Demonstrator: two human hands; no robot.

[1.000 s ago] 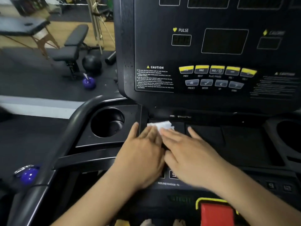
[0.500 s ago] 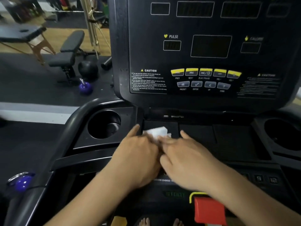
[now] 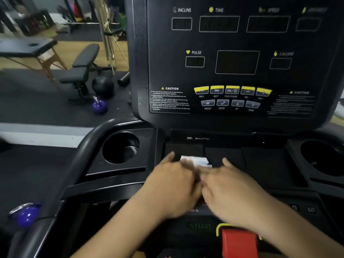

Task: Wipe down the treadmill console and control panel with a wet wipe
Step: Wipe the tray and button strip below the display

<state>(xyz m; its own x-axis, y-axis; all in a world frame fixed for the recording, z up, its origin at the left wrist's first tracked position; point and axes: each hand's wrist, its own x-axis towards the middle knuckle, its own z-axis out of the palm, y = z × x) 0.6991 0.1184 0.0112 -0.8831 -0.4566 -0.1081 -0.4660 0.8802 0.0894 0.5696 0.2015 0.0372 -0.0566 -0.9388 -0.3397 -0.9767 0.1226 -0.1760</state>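
The black treadmill console (image 3: 236, 62) stands upright ahead, with dark displays and yellow and grey buttons (image 3: 232, 90). Below it lies the flat black control panel shelf (image 3: 264, 164). A white wet wipe (image 3: 195, 161) lies on the left part of this shelf. My left hand (image 3: 173, 185) and my right hand (image 3: 230, 190) lie side by side on the shelf, fingertips meeting on the near edge of the wipe and pressing it down. Both hands are motion-blurred, with thumbs spread outward. Part of the wipe is hidden under the fingers.
Round cup holders sit at the left (image 3: 121, 148) and right (image 3: 323, 157) of the shelf. A red stop key (image 3: 239, 243) is below my right wrist. The left handrail (image 3: 61, 183) curves past. On the gym floor are a bench (image 3: 81, 69), a black ball (image 3: 102, 86) and purple kettlebells (image 3: 99, 107).
Both hands have slid the wipe a little toward me, away from the back of the shelf. The view has tilted up, showing more of the console.
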